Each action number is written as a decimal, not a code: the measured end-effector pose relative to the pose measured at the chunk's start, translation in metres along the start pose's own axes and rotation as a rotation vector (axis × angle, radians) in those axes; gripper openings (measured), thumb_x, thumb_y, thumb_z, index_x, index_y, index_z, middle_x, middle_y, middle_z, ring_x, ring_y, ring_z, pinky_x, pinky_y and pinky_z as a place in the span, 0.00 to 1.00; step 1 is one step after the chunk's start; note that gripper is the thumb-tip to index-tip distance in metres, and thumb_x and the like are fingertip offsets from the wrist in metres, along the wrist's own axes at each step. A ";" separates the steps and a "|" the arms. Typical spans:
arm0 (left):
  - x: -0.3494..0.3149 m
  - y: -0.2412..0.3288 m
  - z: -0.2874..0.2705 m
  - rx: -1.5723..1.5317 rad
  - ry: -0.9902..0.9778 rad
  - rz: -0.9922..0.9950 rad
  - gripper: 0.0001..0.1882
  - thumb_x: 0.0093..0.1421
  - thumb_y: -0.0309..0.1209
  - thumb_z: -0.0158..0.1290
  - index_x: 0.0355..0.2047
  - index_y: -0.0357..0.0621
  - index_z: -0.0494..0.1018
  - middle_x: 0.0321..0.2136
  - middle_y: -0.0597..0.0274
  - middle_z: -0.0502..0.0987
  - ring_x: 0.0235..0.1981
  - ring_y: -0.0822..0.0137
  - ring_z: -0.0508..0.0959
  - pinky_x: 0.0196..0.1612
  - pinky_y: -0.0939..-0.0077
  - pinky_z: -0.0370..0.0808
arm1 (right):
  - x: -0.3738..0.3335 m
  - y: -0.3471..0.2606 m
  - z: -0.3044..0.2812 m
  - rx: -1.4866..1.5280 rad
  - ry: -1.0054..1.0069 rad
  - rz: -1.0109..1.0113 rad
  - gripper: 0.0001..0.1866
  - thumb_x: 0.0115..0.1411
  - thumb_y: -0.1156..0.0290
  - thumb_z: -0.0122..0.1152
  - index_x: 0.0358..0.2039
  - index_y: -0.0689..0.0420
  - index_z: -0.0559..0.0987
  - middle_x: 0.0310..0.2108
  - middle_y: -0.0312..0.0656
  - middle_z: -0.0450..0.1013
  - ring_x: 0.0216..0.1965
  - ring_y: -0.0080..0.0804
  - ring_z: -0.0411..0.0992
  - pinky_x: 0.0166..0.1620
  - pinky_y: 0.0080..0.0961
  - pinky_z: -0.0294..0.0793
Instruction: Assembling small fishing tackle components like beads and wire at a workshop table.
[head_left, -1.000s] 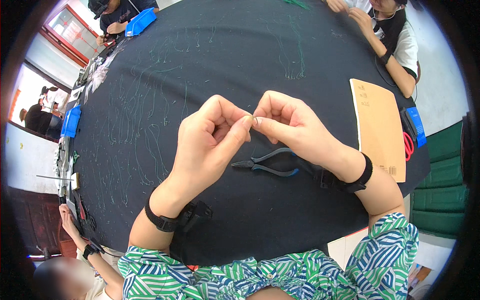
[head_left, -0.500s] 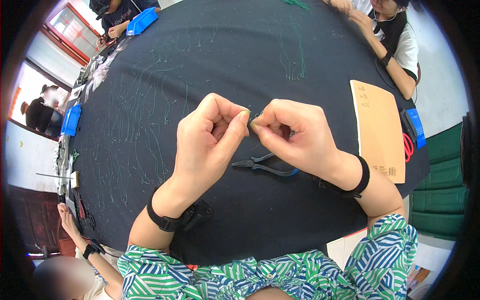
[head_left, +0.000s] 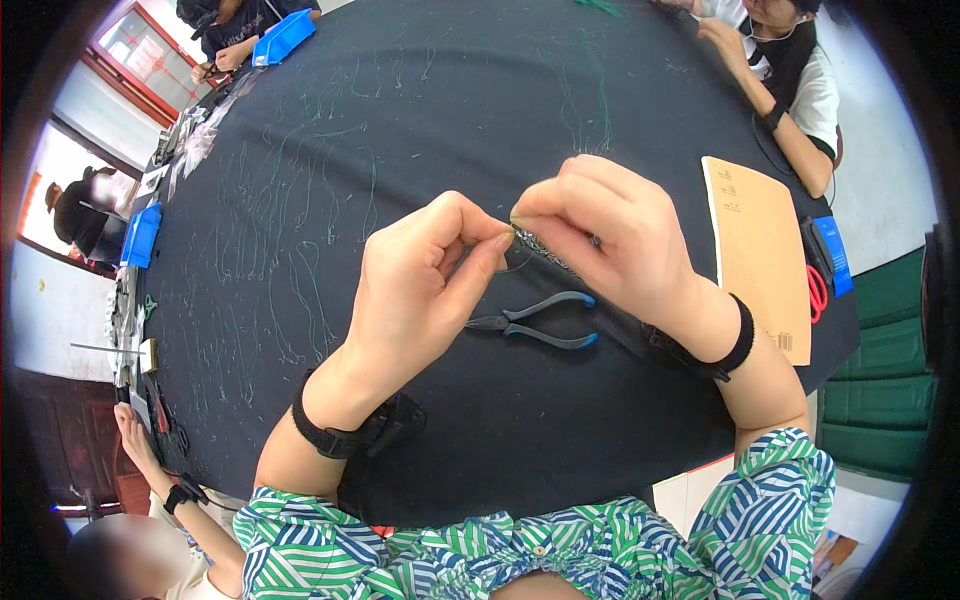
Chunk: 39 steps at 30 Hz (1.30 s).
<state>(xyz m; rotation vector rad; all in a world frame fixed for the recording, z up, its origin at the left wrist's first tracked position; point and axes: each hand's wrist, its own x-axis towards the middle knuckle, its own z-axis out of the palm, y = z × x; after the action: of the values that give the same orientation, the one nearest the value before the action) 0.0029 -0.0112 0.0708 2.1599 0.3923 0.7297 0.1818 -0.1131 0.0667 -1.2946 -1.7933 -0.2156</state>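
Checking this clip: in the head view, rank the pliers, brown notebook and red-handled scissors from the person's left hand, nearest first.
From the left hand:
1. Pliers: just to its right, on the dark cloth.
2. Brown notebook: farther right.
3. Red-handled scissors: beyond the notebook's right edge.

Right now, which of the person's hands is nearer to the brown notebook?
The right. The right hand is to the left of the brown notebook, with nothing but table between; the left hand is farther left, on the right hand's far side.
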 end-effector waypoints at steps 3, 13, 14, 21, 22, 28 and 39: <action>-0.001 -0.007 0.000 -0.026 0.013 0.039 0.03 0.62 0.22 0.57 0.31 0.38 0.74 0.22 0.72 0.76 0.19 0.89 0.63 0.21 0.91 0.58 | 0.000 0.000 0.003 0.195 -0.026 0.195 0.05 0.57 0.75 0.64 0.33 0.60 0.78 0.26 0.39 0.72 0.26 0.30 0.71 0.30 0.25 0.69; 0.000 -0.008 0.000 0.053 0.038 0.123 0.02 0.62 0.22 0.57 0.32 0.38 0.75 0.23 0.69 0.79 0.19 0.89 0.65 0.21 0.92 0.57 | -0.007 0.009 0.013 0.798 -0.132 0.692 0.10 0.62 0.67 0.62 0.33 0.61 0.79 0.24 0.29 0.73 0.26 0.11 0.66 0.28 0.15 0.65; 0.000 -0.008 0.000 0.036 0.048 0.109 0.02 0.62 0.22 0.57 0.32 0.38 0.75 0.22 0.69 0.79 0.19 0.89 0.65 0.21 0.92 0.57 | -0.007 0.009 0.013 0.799 -0.133 0.692 0.10 0.62 0.67 0.62 0.33 0.61 0.79 0.24 0.29 0.73 0.26 0.11 0.66 0.28 0.15 0.65; -0.001 -0.009 -0.002 0.046 0.049 0.070 0.02 0.62 0.22 0.56 0.32 0.38 0.74 0.22 0.70 0.78 0.19 0.89 0.65 0.21 0.93 0.57 | -0.002 0.003 0.000 0.577 -0.116 0.605 0.07 0.60 0.70 0.64 0.32 0.61 0.79 0.18 0.24 0.64 0.21 0.10 0.58 0.24 0.15 0.56; 0.000 -0.009 -0.001 -0.020 0.086 0.024 0.03 0.61 0.22 0.57 0.31 0.38 0.74 0.21 0.69 0.78 0.19 0.87 0.66 0.21 0.90 0.59 | -0.001 0.001 -0.003 0.488 -0.128 0.557 0.05 0.59 0.73 0.65 0.32 0.60 0.80 0.16 0.23 0.60 0.19 0.09 0.54 0.23 0.15 0.51; -0.001 -0.012 -0.001 -0.155 0.122 -0.045 0.04 0.61 0.22 0.57 0.30 0.37 0.73 0.21 0.69 0.77 0.19 0.87 0.65 0.22 0.89 0.60 | 0.001 -0.009 -0.001 0.486 -0.127 0.493 0.05 0.59 0.72 0.64 0.31 0.61 0.79 0.13 0.25 0.58 0.18 0.10 0.53 0.22 0.17 0.51; -0.002 -0.009 -0.001 -0.370 0.097 -0.103 0.03 0.63 0.23 0.55 0.32 0.38 0.72 0.23 0.69 0.78 0.20 0.89 0.66 0.24 0.92 0.62 | -0.001 -0.010 0.000 0.370 -0.059 0.412 0.04 0.56 0.74 0.65 0.30 0.59 0.79 0.14 0.28 0.56 0.17 0.13 0.52 0.22 0.19 0.53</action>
<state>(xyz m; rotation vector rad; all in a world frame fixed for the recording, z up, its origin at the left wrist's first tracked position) 0.0001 -0.0056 0.0638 1.7499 0.3826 0.7836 0.1734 -0.1187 0.0693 -1.3689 -1.4833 0.3689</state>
